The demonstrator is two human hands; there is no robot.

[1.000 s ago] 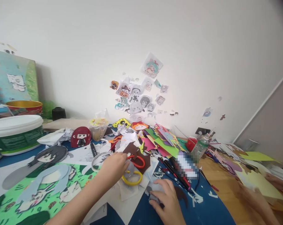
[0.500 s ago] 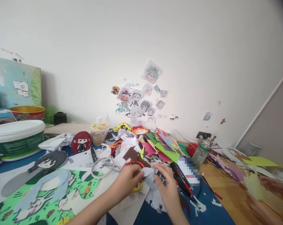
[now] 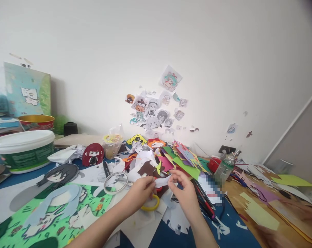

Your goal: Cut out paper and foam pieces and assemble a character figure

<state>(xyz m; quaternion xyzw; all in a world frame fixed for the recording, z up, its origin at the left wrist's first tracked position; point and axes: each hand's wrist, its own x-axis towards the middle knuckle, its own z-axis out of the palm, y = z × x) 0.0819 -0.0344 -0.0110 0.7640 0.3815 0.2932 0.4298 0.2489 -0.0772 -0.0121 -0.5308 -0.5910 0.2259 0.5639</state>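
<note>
A pale paper strip stretches between my two hands above the table. My left hand pinches its left end between thumb and fingers, and my right hand pinches the right end. Just beneath my left hand shows a yellow scissor handle, with a bit of red behind the strip. To the left lies a grey ring that looks like a tape roll, scissor blades crossing it. A pale cut paper piece rests below my right hand.
Colored paper scraps pile up at the back. Markers lie to the right, near a clear bottle. A green tub stands left, behind a green drawing. At far right, another person's blurred hands are over paper.
My right hand has risen, and its fingers now close on the paper, which is drawn out flatter between both hands. At right, the other person's yellowish paper now lies on the table.
</note>
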